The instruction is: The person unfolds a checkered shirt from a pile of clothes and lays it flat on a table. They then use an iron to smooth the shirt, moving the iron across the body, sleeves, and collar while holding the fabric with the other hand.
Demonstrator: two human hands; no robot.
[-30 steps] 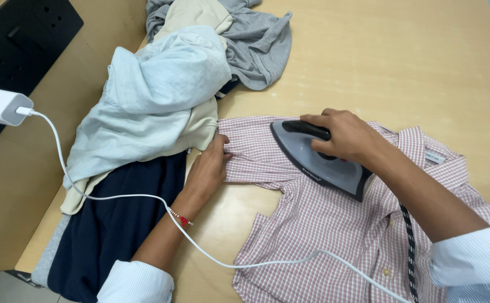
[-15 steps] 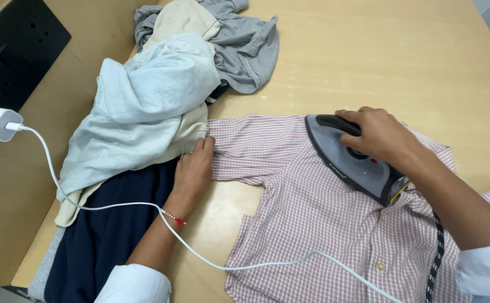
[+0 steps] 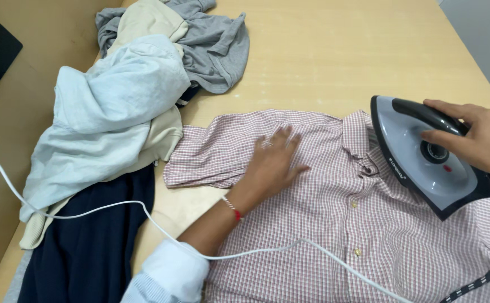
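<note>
Checked cotton shirt (image 3: 334,224), wedge-shaped iron (image 3: 424,163)

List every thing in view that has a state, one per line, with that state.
checked shirt: spread flat on the table, buttoned, sleeve creased.
iron: tipped up on the shirt, gripped by the right hand.
left hand: open, palm pressed on the shirt.
white cable: slack, draped over arm and clothes.
clothes pile: crumpled, unfolded.
navy garment: lying flat at the table edge.
</note>
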